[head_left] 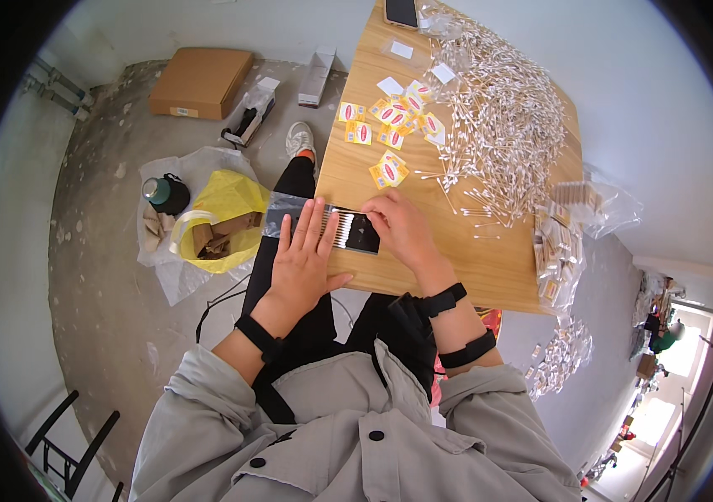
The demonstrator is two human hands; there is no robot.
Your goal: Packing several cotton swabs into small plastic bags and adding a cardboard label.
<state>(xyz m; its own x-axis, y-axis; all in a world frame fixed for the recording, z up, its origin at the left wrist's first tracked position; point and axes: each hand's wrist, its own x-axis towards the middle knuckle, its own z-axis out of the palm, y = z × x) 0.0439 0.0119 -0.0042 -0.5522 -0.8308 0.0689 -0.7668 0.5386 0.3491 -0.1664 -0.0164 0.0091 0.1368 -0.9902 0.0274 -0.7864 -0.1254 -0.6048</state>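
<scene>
My left hand (pixel 300 263) lies flat with its fingers stretched out, across a clear plastic bag (pixel 277 219) and a row of cotton swabs (pixel 343 229). The swabs lie side by side on a dark rectangular piece (pixel 366 235) at the table's near left edge. Just to the right, my right hand (pixel 402 230) has its fingers pinched at the upper end of the row, on what looks like the end of a cotton swab. Beyond the hands, several yellow and white printed cards (pixel 390 170) are scattered on the wooden table (pixel 448 272).
A large heap of loose cotton swabs (pixel 503 117) covers the table's far right. Packed swab bundles (pixel 559 247) sit at the right edge, and a phone (pixel 401 12) at the far end. On the floor are a yellow bag (pixel 227 197), a bottle (pixel 157 191) and a cardboard box (pixel 202 81).
</scene>
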